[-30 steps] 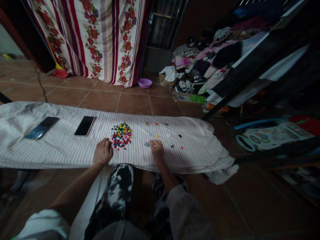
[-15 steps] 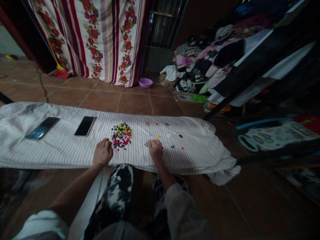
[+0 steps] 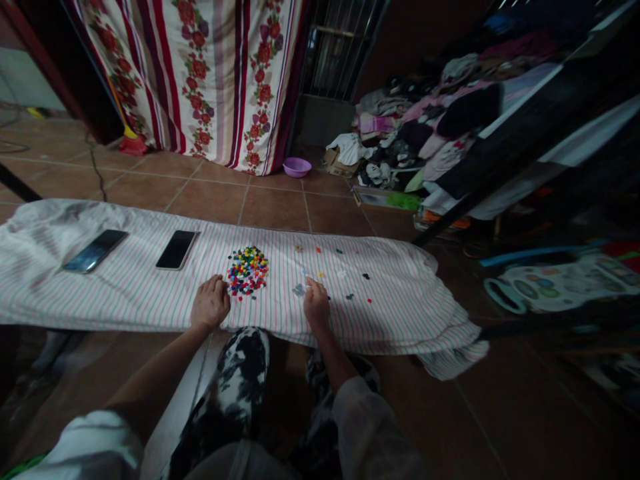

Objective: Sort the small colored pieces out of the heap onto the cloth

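Small multicoloured pieces, like beads, lie in a heap [image 3: 248,272] on a striped cloth [image 3: 270,313]. My left hand [image 3: 210,301] rests on the cloth at the heap's lower left edge, its fingers loosely bent and nothing visible in them. My right hand [image 3: 317,303] is closed in a pinch, thumb against fingers; whatever the tips hold is too small to make out. Just left of it sits a grey cluster [image 3: 299,290]. Around it are small groups sorted by colour: tan pieces [image 3: 298,249], orange pieces [image 3: 319,250], yellow pieces [image 3: 321,275], white pieces [image 3: 342,274] and black pieces [image 3: 366,276].
Two phones, one dark phone [image 3: 95,251] and one light-edged phone [image 3: 177,250], lie on the cloth at left. Beyond are a flowered curtain [image 3: 220,87], a purple basin [image 3: 297,167] and a heap of clothes [image 3: 415,127]. A dark post [image 3: 445,217] stands at right.
The whole view has shifted slightly, moving the scene a little to the right. My right hand has drawn slightly away from the grey cluster, still pinched; my left hand stays beside the heap.
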A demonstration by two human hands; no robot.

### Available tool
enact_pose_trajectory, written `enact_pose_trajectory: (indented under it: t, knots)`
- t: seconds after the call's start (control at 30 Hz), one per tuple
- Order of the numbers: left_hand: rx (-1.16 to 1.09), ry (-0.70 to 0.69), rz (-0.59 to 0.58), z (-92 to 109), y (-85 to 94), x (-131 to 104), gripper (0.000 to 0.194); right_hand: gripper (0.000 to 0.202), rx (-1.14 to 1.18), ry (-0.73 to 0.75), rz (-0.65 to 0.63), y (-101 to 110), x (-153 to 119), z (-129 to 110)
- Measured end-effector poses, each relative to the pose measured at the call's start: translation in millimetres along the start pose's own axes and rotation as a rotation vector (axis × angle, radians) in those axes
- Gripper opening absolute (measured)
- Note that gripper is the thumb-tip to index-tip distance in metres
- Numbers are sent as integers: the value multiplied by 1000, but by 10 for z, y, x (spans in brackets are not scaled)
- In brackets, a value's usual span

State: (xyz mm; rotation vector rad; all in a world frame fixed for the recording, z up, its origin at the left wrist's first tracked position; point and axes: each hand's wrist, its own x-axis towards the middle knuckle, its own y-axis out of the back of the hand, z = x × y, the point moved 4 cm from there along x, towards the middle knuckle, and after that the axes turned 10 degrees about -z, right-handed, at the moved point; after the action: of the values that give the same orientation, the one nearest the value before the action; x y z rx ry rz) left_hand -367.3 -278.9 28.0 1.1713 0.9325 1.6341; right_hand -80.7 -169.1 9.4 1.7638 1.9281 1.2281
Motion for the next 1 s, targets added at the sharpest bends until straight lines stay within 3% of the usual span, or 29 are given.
enact_pose_trajectory:
  t: [0.13, 0.23, 0.37, 0.57, 0.73, 1.0]
  knots:
    - [-2, 22, -18, 6, 9, 6, 21, 42, -41, 52, 41, 63, -30, -145]
    - [-6, 28, -26, 11, 14, 6, 21, 37, -47, 148, -42, 8, -62, -381]
    - [-15, 17, -23, 21, 19, 5, 21, 29, 26, 256, -223, -203, -94, -792]
    - [-24, 19, -22, 17, 15, 1, 20, 21, 30, 320, -392, -547, -52, -1267]
    - [-5, 16, -33, 14, 3, 3, 19, 21, -43, 278, -462, -731, 63, -1282]
    - [-17, 31, -40, 1, -4, -3, 19, 29, -29, 231, -430, -829, 255, -1190]
